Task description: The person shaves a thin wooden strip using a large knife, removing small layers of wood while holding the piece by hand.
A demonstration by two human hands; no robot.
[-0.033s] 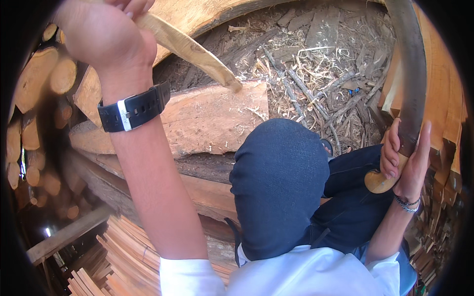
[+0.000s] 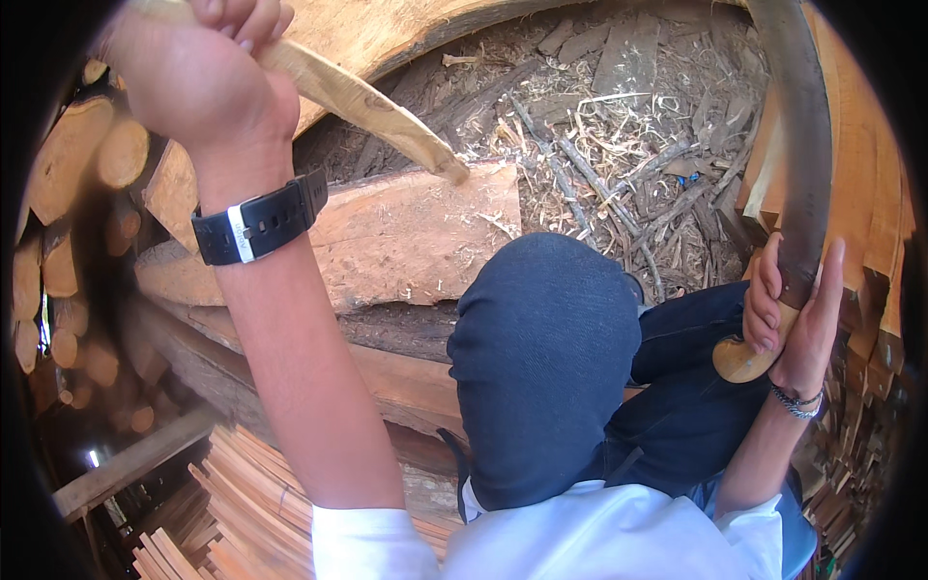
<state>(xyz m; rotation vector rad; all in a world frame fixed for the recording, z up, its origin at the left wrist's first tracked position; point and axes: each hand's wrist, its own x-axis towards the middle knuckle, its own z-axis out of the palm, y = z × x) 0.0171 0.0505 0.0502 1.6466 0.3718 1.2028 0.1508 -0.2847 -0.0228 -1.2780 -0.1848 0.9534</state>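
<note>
Ground of packed debris (image 2: 628,126), bark, twigs and pale shavings strewn across it. Along the top, a big pale log (image 2: 425,24), curved by the lens. At the right, a tall stack of sawn timber (image 2: 865,164), square ends showing lower down. At the left, a pile of round logs (image 2: 124,152), cut ends outward, part blurred. Lower left, a bundle of thin slats (image 2: 246,483).

Centre: a rounded form in dark cloth (image 2: 546,367); to its right, a bent leg in dark trousers (image 2: 701,396); below, a white shirt (image 2: 599,536). Beyond the forearm, a flat-faced slab (image 2: 406,237), a few shavings on top.

At the right, a long-bladed knife (image 2: 810,145), dark blade upward, pale wooden handle (image 2: 742,361) at the bottom. At upper left, a strip of wood (image 2: 377,111), slanting down rightward from the left hand; lower tip at the slab's upper edge, touching or just above, cannot tell.

Left hand (image 2: 198,77): fingers curled around the strip; far side of the grip hidden. Right hand (image 2: 797,324): fingers bent close together over the handle where it meets the blade, thumb straight on the other side.

Smaller: black-strapped watch (image 2: 261,222), left wrist; chain bracelet (image 2: 798,400), right wrist; blue scrap (image 2: 687,180) among the twigs.
</note>
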